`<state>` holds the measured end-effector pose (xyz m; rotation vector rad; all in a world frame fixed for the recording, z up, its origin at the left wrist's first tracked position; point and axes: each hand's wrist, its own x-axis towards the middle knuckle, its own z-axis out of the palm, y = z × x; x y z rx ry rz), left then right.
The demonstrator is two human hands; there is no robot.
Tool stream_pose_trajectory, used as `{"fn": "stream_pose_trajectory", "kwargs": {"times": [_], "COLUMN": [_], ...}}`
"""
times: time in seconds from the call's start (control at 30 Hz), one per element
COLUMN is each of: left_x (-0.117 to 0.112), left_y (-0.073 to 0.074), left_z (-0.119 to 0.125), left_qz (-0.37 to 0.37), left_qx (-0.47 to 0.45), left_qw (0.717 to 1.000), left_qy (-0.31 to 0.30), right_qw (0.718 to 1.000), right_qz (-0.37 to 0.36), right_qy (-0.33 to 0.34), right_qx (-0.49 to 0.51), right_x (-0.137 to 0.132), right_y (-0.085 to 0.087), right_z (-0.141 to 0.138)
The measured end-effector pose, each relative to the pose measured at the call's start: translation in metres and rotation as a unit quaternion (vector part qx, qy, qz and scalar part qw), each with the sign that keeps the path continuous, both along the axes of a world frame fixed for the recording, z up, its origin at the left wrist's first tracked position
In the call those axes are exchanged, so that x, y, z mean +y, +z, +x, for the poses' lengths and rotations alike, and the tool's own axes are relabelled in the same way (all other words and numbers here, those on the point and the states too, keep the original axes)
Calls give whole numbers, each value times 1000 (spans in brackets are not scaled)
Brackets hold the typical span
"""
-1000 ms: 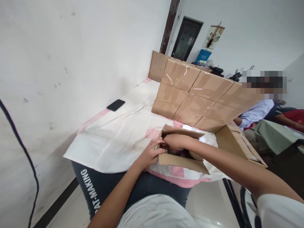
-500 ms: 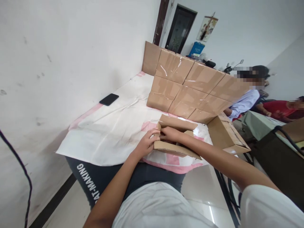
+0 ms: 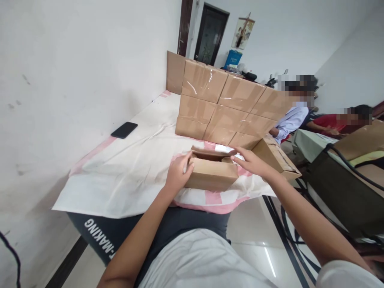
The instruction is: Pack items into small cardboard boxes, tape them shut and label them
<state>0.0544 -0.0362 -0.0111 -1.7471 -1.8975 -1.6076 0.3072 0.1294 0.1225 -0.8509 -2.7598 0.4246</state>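
Observation:
A small brown cardboard box [image 3: 211, 175] stands near the front edge of a table covered by a white and pink cloth [image 3: 126, 172]. Its near flap is folded down over the top and the far flap stands partly up. My left hand [image 3: 177, 174] presses against the box's left end, thumb on top and fingers curled round the side. My right hand [image 3: 250, 162] reaches over the box's right end with fingers stretched out, fingertips at the far flap. The box's contents are hidden.
A stack of taped cardboard boxes [image 3: 228, 108] walls off the table's far side. Another open box [image 3: 277, 158] lies at the right edge. A black phone [image 3: 124, 130] lies by the left wall. Two seated people [image 3: 292, 116] are at the right, beside a dark bag [image 3: 342, 192].
Both hands have come out of the box. The near flap is now folded down over the top; my left hand went to the left end, my right to the right end.

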Motion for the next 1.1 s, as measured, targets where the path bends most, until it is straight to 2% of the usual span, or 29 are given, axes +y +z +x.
{"fn": "stream_pose_trajectory", "kwargs": {"times": [0.07,0.1,0.17,0.23,0.3,0.37,0.43,0.57,0.67,0.77,0.93,1.1], "left_x": [7,10,17,24,28,29,29,34,49,63,64,57], "left_y": [16,23,32,35,33,32,35,43,46,44,36,32], "left_z": [3,5,14,24,32,33,24,-11,-37,-52,-56,-56], "left_qz": [-31,-44,-73,-126,-200,-259,-294,-347,-364,-364,-315,-277], "left_qx": [47,91,181,224,229,237,258,281,277,277,278,271], "left_qw": [998,994,980,961,947,931,916,893,889,889,907,922], "left_qy": [40,29,-41,-101,-107,-95,-89,-52,-21,-15,-15,-4], "right_qw": [999,998,997,990,966,933,908,883,860,828,773,757], "right_qz": [-49,-57,-67,-109,-165,-217,-258,-312,-349,-399,-483,-484], "right_qy": [-11,-10,-8,-30,-109,-212,-282,-326,-355,-378,-400,-429], "right_qx": [-5,-2,27,89,165,193,172,129,115,111,94,93], "right_x": [0,1,7,20,37,52,62,67,75,89,107,108], "right_y": [-10,-13,-18,-24,-35,-51,-70,-98,-108,-114,-116,-112], "right_z": [4,6,10,16,24,32,38,37,32,27,23,16]}}
